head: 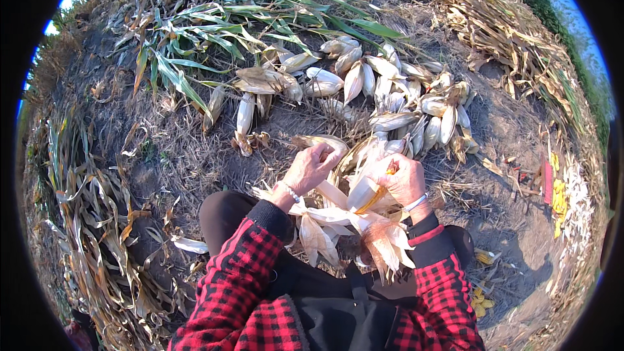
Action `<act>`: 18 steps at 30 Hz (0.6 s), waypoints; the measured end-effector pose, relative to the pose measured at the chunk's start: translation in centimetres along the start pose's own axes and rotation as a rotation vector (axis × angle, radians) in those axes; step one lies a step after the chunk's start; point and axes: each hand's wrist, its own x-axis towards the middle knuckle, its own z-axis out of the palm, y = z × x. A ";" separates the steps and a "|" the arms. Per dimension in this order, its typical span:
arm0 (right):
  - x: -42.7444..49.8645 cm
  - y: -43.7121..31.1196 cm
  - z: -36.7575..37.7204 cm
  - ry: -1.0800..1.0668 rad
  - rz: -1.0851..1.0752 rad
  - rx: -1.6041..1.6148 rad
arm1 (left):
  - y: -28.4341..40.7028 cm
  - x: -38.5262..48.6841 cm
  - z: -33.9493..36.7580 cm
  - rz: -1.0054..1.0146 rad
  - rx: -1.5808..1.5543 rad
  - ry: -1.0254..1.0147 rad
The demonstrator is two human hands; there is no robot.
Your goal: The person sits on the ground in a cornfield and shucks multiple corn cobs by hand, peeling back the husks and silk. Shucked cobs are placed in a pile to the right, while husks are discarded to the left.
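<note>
My left hand, with a beaded bracelet at its wrist, is closed near dry husk leaves; what its fingers pinch is hard to make out. To its right, my right hand, with a pale band at the wrist, grips the tip of a corn ear. Yellow kernels show along that ear's side, and pale husk partly wraps it. Peeled husks spread below the ear, between my knees. Just beyond my hands lies a heap of unhusked corn ears.
Green corn leaves lie beyond the heap at the left. Dry stalks line the upper right, and more dry leaves lie left. At far right are yellow husked ears, a red strip-like object and pale husks.
</note>
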 end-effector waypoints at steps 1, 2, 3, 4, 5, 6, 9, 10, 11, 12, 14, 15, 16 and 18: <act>-0.2 0.0 0.3 0.016 -0.047 -0.053 | 0.9 -0.4 0.9 0.037 -0.125 -0.069; -0.3 0.1 0.7 -0.017 -0.063 -0.173 | 1.7 -0.8 1.9 0.084 -0.143 -0.109; -0.5 0.1 1.2 -0.039 -0.146 -0.280 | 2.6 -1.1 2.8 0.169 -0.179 -0.157; -0.6 0.1 1.7 -0.024 -0.212 -0.329 | 3.2 -1.4 3.6 0.187 -0.084 -0.161; -0.7 0.1 2.0 -0.023 -0.315 -0.337 | 3.7 -1.4 4.0 0.131 0.114 -0.172; -0.8 0.1 2.3 -0.001 -0.315 -0.307 | 3.9 -1.5 4.2 0.104 0.190 -0.163; -0.9 0.0 2.5 -0.042 -0.251 -0.307 | 3.5 -1.2 3.9 0.299 0.158 -0.174; -0.9 -0.1 2.4 -0.013 -0.305 -0.298 | 3.1 -1.1 3.6 0.396 0.110 -0.173; -0.9 -0.2 2.2 -0.023 -0.281 -0.289 | 2.6 -1.0 3.4 0.347 0.157 -0.157; -0.9 -0.3 1.8 -0.034 -0.258 -0.281 | 2.0 -0.8 3.2 0.311 0.186 -0.129; -0.9 -0.5 1.1 -0.031 -0.206 -0.189 | 0.3 -0.5 2.3 0.258 0.237 -0.010; -0.8 -0.6 0.6 -0.001 -0.195 -0.080 | -0.8 -0.2 1.6 0.211 0.386 0.092; -0.7 -0.6 0.0 -0.014 -0.147 -0.125 | -2.0 0.0 1.0 0.056 0.542 0.121; -0.2 -0.4 -1.2 0.019 -0.129 -0.058 | -4.6 0.0 -0.1 -0.064 0.732 0.046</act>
